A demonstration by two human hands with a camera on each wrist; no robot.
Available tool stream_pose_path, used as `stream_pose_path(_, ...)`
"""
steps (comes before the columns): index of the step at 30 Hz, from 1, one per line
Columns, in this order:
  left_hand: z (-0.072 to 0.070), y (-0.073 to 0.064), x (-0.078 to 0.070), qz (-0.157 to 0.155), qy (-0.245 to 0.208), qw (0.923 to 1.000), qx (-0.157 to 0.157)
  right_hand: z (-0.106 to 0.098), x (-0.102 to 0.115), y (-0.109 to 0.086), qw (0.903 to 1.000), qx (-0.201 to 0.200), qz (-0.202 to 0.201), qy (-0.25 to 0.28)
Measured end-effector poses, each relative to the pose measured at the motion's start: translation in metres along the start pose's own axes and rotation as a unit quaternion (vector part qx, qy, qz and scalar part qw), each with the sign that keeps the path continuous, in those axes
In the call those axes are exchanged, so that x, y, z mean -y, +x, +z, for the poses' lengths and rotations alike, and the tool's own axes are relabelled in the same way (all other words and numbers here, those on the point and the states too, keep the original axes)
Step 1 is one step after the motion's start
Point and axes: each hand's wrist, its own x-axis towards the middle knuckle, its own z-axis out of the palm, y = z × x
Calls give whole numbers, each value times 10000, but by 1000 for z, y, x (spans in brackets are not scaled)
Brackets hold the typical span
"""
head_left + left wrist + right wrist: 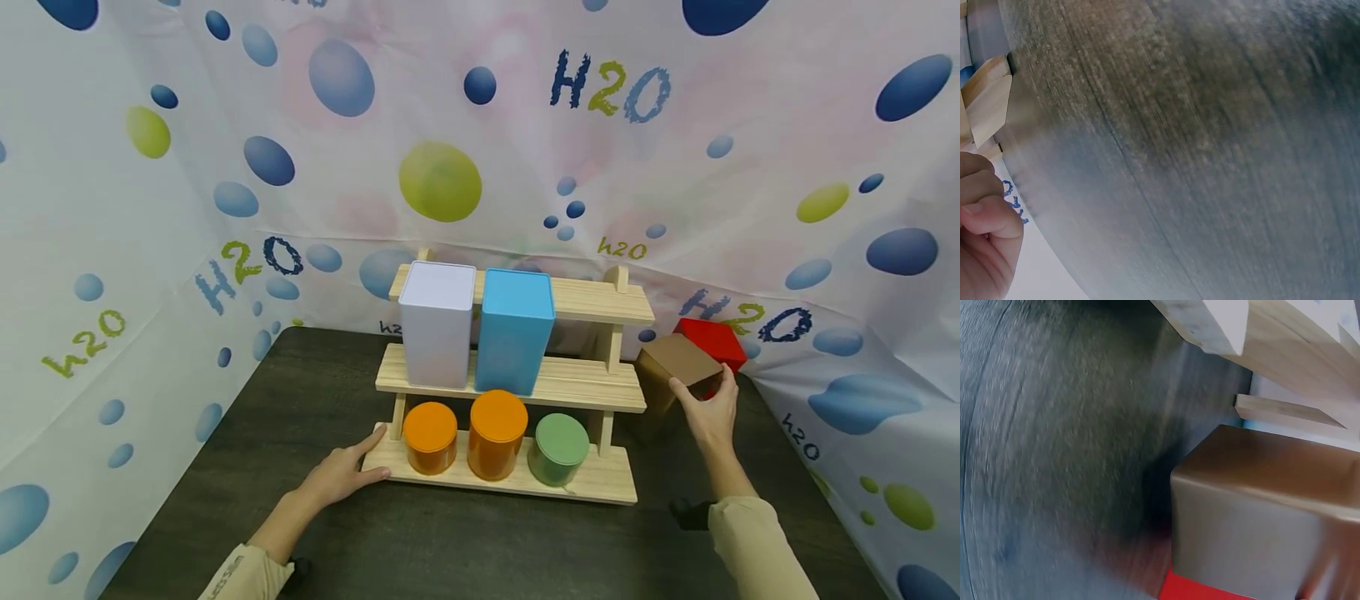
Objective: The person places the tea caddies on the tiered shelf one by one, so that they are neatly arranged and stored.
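A three-tier wooden shelf rack (600,483) stands on the dark table. My left hand (337,477) grips the left end of its bottom board, thumb at the front edge; in the left wrist view, the hand (988,231) shows curled fingers. Off the rack's right side, my right hand (711,410) holds a brown box-shaped canister (681,357) between thumb and fingers. The right wrist view has this canister (1247,537) close by, with the hand mostly out of frame. Behind it is a red box-shaped canister (716,340), partly hidden.
On the middle tier stand a white tall canister (438,333) and a blue one (516,329). Two orange round canisters (498,433) and a green round one (558,450) occupy the bottom tier. A patterned cloth (525,167) hangs behind and beside the table (465,542).
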Motion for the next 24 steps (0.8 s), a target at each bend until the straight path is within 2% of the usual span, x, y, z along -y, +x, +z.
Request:
stream_pose_path(5, 0, -2, 0, 10, 0, 10000, -7, -11, 6, 0, 9998, 23, -104, -162)
stream_pose_path(11, 0, -2, -1, 50, 22, 10000, -25, -27, 15, 2, 9991, -125, -317, -263)
stream_pose_path(18, 0, -2, -1, 32, 7, 10000, 4, -49, 33, 14, 9974, -351, -617, 131)
stream_pose_path(24, -1, -2, -1, 100, 73, 9999, -58, -65, 54, 17, 9940, -327, -924, 489)
